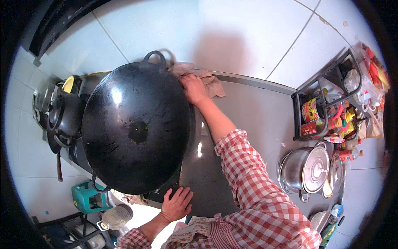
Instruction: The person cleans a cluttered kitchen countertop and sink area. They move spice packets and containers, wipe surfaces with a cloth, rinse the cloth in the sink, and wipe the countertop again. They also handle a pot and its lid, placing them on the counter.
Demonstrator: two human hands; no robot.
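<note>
A large black wok [136, 124] with loop handles covers the left part of the grey counter [248, 109]; a dark round patch marks its middle. At the wok's far right edge, my right hand [193, 88] is on a crumpled brownish cloth [214, 84], its fingers curled and partly hidden. The cloth lies along the back of the counter, against the wall. My left hand [178, 204] rests with spread fingers on the counter's front edge, just below the wok's near right rim, and holds nothing.
A black pot [70, 113] stands left of the wok. On the right are a black metal rack [295, 115] with sauce bottles and a lidded steel pot [295, 171]. A green plastic stool [84, 199] and a large plastic jug [116, 218] are below at left. The tiled wall [174, 28] bounds the back.
</note>
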